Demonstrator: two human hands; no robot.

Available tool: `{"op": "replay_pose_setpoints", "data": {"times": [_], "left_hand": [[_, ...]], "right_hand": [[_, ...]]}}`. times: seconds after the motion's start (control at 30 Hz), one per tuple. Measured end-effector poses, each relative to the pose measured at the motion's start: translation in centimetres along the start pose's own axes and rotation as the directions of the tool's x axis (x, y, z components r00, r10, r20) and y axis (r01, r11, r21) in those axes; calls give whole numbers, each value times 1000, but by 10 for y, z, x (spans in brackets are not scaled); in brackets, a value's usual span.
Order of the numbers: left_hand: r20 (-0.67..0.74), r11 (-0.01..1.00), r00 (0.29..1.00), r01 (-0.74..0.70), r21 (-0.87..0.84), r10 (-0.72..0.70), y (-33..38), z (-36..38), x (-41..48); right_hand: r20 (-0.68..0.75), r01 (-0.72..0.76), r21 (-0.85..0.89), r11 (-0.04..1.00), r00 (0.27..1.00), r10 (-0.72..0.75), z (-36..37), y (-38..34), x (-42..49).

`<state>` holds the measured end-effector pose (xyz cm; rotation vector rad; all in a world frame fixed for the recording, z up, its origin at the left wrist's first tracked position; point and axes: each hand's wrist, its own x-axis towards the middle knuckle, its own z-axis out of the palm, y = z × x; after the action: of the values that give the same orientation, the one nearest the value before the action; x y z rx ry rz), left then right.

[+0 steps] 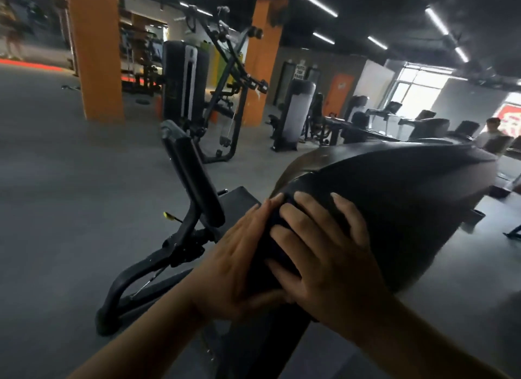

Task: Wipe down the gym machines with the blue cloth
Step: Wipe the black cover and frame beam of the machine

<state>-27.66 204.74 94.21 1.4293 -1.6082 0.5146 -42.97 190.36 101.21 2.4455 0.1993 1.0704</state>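
A dark blue cloth (277, 246) is bunched over the near end of a large black rounded machine cover (408, 192). My left hand (239, 265) lies flat against the cloth's left side, fingers straight and together, thumb low beneath the bundle. My right hand (329, 251) presses on the cloth and the cover from the right, fingers spread. Most of the cloth is hidden between the two hands.
A black padded seat back on a curved frame (194, 181) stands just left of my hands. Further off are a cable machine (225, 76), weight-stack machines (296, 116), two orange pillars (95, 54) and treadmills (423, 124). A person (492, 136) stands at far right. Grey floor (70, 195) spreads to the left.
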Motion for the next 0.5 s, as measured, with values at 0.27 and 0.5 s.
{"op": "replay_pose_setpoints", "data": {"times": [0.27, 0.5], "left_hand": [[82, 958, 968, -218, -187, 237, -91, -30, 46], [127, 884, 928, -282, -373, 350, -135, -23, 81]], "right_hand": [[36, -228, -161, 960, 971, 237, 8, -39, 38], [283, -180, -468, 865, 897, 340, 15, -70, 46]]}}
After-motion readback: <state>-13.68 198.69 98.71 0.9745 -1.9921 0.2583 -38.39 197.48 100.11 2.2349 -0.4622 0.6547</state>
